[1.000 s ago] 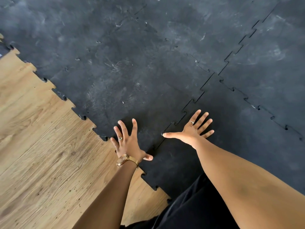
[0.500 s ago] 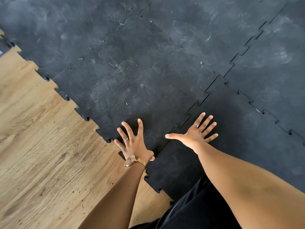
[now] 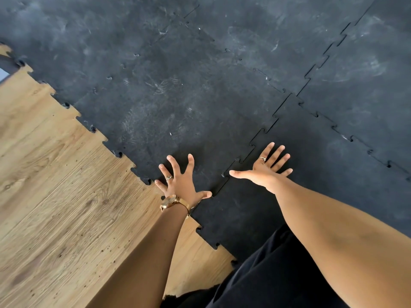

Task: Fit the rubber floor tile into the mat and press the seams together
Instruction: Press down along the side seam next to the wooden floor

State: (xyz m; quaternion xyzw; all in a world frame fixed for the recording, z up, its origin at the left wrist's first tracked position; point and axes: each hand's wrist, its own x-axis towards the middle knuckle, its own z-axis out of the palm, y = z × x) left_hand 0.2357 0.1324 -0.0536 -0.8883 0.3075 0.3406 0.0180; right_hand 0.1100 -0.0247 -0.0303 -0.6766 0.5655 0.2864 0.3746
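The mat [image 3: 200,90] looked like matt black rubber, scuffed with chalky grey smears. The floor [image 3: 55,196] on the left was wood-grain plank, lightly glossy. The watch [image 3: 170,201] looked polished gold metal.

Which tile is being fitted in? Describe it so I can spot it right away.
Start where the black mat meets the wood floor, then follow that toothed edge toward the person. The tile is the nearest one, under the right hand. It is darker and cleaner than its scuffed grey neighbours, and its puzzle seams show as open lines.
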